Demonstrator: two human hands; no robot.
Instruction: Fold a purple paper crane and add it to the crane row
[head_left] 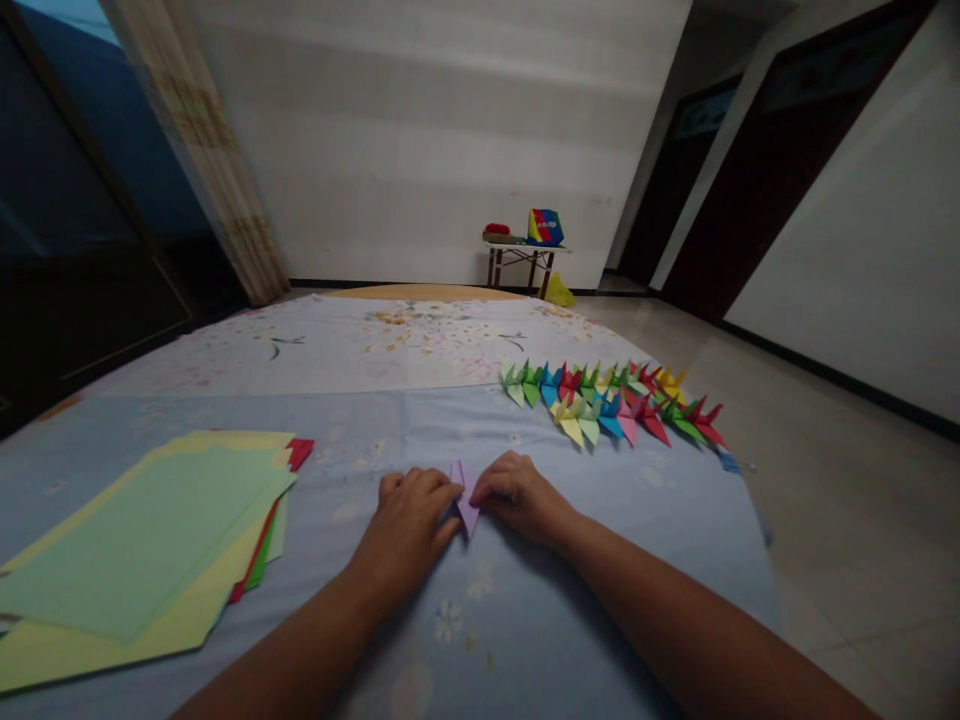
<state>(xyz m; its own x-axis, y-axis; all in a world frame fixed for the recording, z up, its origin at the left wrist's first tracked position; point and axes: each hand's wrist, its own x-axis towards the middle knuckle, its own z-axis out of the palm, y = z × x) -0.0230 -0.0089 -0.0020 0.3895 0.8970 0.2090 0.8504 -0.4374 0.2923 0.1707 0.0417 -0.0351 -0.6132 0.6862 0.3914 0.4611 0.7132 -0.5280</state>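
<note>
Pinching lilac paper between left hand, right hand.

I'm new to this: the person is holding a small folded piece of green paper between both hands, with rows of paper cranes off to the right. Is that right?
Not quite: the head view shows that the folded paper between the left hand and right hand is lilac, not green. The rows of paper cranes do lie off to the right.

Looked like a room in a home: tiled floor, patterned curtain, dark wooden doors in white walls, a floral cloth spread over a round top, small folding desk against the far wall.
</note>
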